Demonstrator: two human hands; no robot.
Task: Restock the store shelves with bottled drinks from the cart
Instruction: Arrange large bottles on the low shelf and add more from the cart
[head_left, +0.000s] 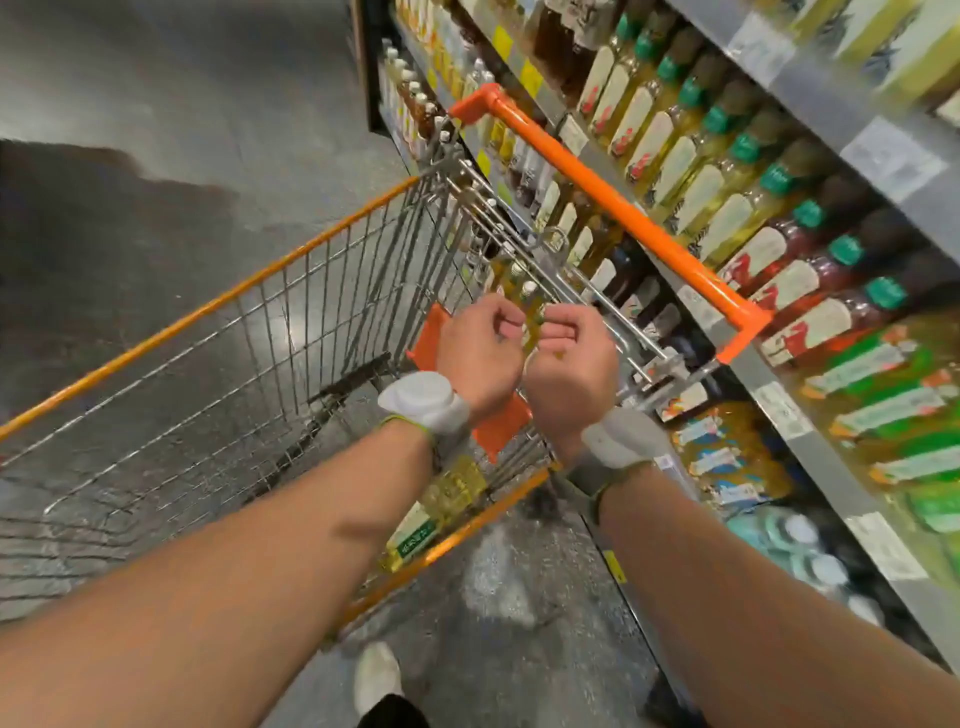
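My left hand (478, 348) and my right hand (569, 364) are side by side over the near end of the wire shopping cart (291, 332), both with curled fingers. A yellow bottled drink (531, 325) with a white cap shows in the gap between them. My right fingers curl against it. Whether my left hand touches it is hidden. A second yellow bottle (452, 493) with a green label lies in the cart's bottom, under my left wrist.
The cart's orange handle (613, 202) runs along the shelf unit (831, 104) on the right, whose shelves hold rows of green-capped yellow and red bottles. Grey floor lies to the left and ahead. My white shoe (376, 675) is below the cart.
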